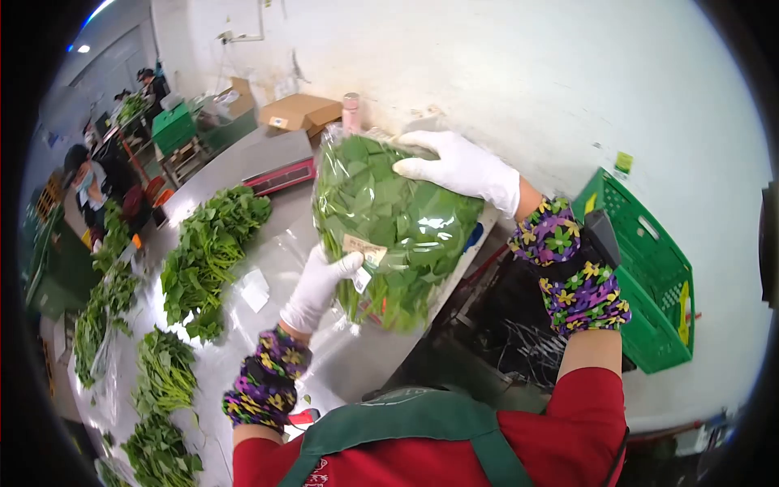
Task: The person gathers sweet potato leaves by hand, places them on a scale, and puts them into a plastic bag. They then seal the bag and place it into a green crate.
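A clear plastic bag full of leafy greens (389, 219) is held up over the metal table (324, 365). My left hand (316, 284), in a white glove, grips the bag's lower left side, its thumb beside a paper label (364, 250). On the upper right of the bag rests my right hand (466, 169), also white-gloved, with the fingers bent over its edge. Piles of loose greens (207, 252) lie to the left on the table, and a small white paper (255, 290) lies between them and the bag.
Behind the bag are a scale (280, 162), a cardboard box (300, 111) and a pink bottle (351, 112). A green crate (641, 276) stands at the right by the wall. Other people (93, 183) are at the far left, near a green bin (173, 128).
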Action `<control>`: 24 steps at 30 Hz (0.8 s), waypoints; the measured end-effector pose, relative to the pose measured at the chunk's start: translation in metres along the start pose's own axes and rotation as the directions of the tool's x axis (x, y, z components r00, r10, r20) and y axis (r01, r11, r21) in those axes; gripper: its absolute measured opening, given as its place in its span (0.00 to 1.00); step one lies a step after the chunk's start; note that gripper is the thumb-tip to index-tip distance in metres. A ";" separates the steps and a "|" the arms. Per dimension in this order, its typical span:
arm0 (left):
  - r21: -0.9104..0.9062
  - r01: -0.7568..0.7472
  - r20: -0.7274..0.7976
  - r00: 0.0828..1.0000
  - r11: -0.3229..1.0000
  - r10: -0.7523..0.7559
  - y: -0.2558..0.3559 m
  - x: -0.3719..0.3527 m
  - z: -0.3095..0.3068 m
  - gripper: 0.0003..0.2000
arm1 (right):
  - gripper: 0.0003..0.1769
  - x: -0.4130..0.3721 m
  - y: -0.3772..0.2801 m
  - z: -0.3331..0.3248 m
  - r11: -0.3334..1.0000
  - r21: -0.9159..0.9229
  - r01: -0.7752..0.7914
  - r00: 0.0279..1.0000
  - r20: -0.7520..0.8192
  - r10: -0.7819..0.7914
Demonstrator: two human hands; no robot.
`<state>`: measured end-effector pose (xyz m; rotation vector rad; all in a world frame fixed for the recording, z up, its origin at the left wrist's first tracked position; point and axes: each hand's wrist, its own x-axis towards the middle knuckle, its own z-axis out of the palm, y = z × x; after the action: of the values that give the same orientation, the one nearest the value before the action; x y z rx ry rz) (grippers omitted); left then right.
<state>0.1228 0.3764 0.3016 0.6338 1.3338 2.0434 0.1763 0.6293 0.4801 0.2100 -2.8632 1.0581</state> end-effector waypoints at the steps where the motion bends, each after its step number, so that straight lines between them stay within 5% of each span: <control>1: -0.055 -0.019 0.012 1.000 0.998 0.020 -0.005 -0.005 0.011 0.25 | 0.34 -0.013 0.010 -0.005 0.999 -0.001 -0.033 0.994 -0.105 0.032; 4: -0.237 0.003 -0.016 1.000 0.971 -0.007 -0.018 -0.013 0.026 0.22 | 0.34 -0.071 0.036 -0.015 0.984 0.166 -0.065 0.947 -0.301 0.114; 6: -0.296 -0.028 -0.037 0.999 0.955 0.017 -0.021 -0.014 0.036 0.21 | 0.35 -0.112 0.063 -0.005 0.854 0.513 -0.089 0.860 -0.393 0.326; 7: -0.305 -0.031 -0.067 0.998 0.952 0.011 -0.019 -0.014 0.042 0.20 | 0.39 -0.127 0.084 0.016 0.806 0.581 -0.116 0.900 -0.281 0.333; 8: -0.310 -0.032 -0.096 0.995 0.950 0.002 -0.019 -0.012 0.048 0.20 | 0.43 -0.143 0.100 0.036 0.750 0.644 -0.149 0.929 -0.168 0.329; 10: -0.299 -0.050 -0.088 0.996 0.953 0.025 -0.026 -0.002 0.067 0.19 | 0.49 -0.157 0.072 0.073 0.729 0.671 0.134 0.977 -0.215 0.018; 12: -0.278 -0.088 -0.046 0.996 0.957 0.079 -0.034 0.011 0.095 0.19 | 0.52 -0.172 0.084 0.087 0.765 0.631 0.125 0.978 -0.210 0.014; 13: -0.276 -0.078 -0.045 0.997 0.958 0.068 -0.037 0.017 0.112 0.23 | 0.53 -0.175 0.087 0.088 0.759 0.633 0.151 0.941 -0.327 0.086; 14: -0.278 -0.073 -0.025 0.997 0.958 0.068 -0.037 0.023 0.126 0.23 | 0.53 -0.180 0.090 0.081 0.766 0.624 0.153 0.935 -0.343 0.092; 18: -0.242 0.024 0.184 0.983 0.970 0.021 -0.036 0.044 0.198 0.30 | 0.28 -0.218 0.081 -0.001 0.625 0.780 0.032 0.731 -0.444 0.517; 20: -0.137 -0.079 0.331 0.936 0.988 0.120 -0.025 0.047 0.239 0.39 | 0.26 -0.250 0.070 -0.062 0.567 0.808 0.159 0.671 -0.510 0.539; 21: -0.134 -0.026 0.410 0.909 0.991 0.079 -0.010 0.043 0.258 0.47 | 0.26 -0.269 0.077 -0.089 0.643 0.758 0.109 0.606 -0.563 0.562; 24: 0.064 -0.025 0.392 0.920 0.998 -0.002 -0.021 0.057 0.261 0.40 | 0.23 -0.335 0.126 -0.172 0.739 0.667 0.096 0.466 -0.686 0.558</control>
<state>0.2648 0.5880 0.3839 1.0238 1.1635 1.7628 0.4924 0.8694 0.4884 -0.6011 -1.5378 1.5565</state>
